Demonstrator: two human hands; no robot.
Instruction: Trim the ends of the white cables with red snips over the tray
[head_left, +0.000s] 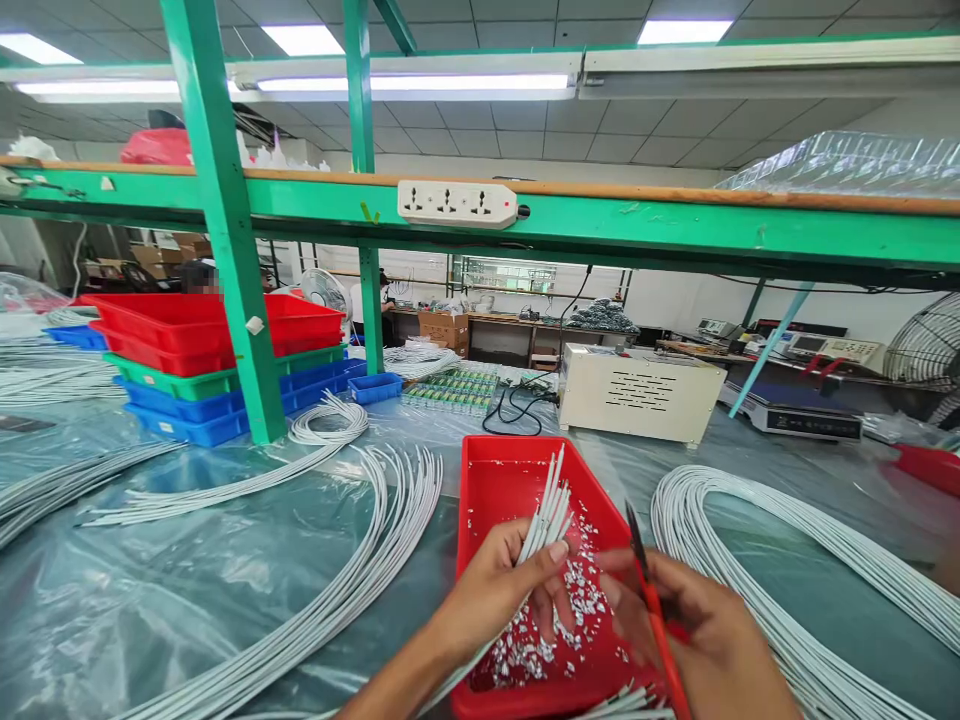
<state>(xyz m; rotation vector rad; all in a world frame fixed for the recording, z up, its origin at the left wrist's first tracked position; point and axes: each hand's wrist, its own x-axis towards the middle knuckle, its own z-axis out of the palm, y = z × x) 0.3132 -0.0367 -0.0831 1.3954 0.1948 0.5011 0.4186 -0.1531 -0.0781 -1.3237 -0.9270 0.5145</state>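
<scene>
My left hand is closed around a bundle of thin white cables, their ends pointing up and fanning slightly. Just to its right, my right hand grips a red-handled tool with a dark, pointed tip; its exact kind is unclear. Some fingers of this hand are blurred. Both hands are over a red plastic tray, scattered inside with small silvery-white scraps. More white cable ends show at the tray's near edge, below my right hand.
Long white cable bundles lie at left and looped at right. A green post stands by stacked trays. Behind the red tray sit a beige metal box and green circuit boards. A shelf beam crosses overhead.
</scene>
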